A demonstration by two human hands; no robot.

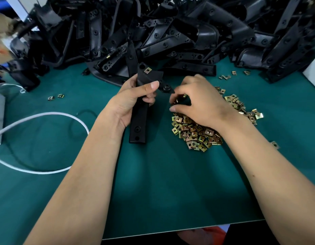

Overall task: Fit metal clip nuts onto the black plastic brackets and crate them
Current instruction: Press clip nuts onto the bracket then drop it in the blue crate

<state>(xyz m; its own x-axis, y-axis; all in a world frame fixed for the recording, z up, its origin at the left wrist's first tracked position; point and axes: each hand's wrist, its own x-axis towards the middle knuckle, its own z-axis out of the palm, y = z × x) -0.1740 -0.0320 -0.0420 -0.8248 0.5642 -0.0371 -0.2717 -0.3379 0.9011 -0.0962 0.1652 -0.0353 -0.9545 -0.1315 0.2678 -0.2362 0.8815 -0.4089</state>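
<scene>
- Left hand grips the bracket I am working on, thumb laid across its upper face and fingers curled round the far side, so the long bar hangs down below the palm with its lower end at or near the green bench.
- On that bracket, one clip nut already sits over a hole just above my left thumb; I count that fitting as done.
- Just to the right of the left thumb, a round boss on the bracket's side tab looks bare, and the two holes low on the bar, below the left palm, also show no metal. Whether all of them take a nut I cannot say.
- My right hand is beside the left one, fingers bent and pinched together over the near end of the pile of clip nuts; something brassy glints between the fingertips, so I judge it is picking up a nut, though the grasp itself is partly hidden.
- Beyond both hands lies the heap of black brackets; one piece in it, up and left of my left hand, shows a small brass glint, but otherwise I cannot tell fitted from unfitted there.
- No crate is in view, so I see no crating done.
- My reading: early in this bracket, and a great deal of the batch left.
- A few stray nuts lie left of the left hand, near a white cable.
</scene>
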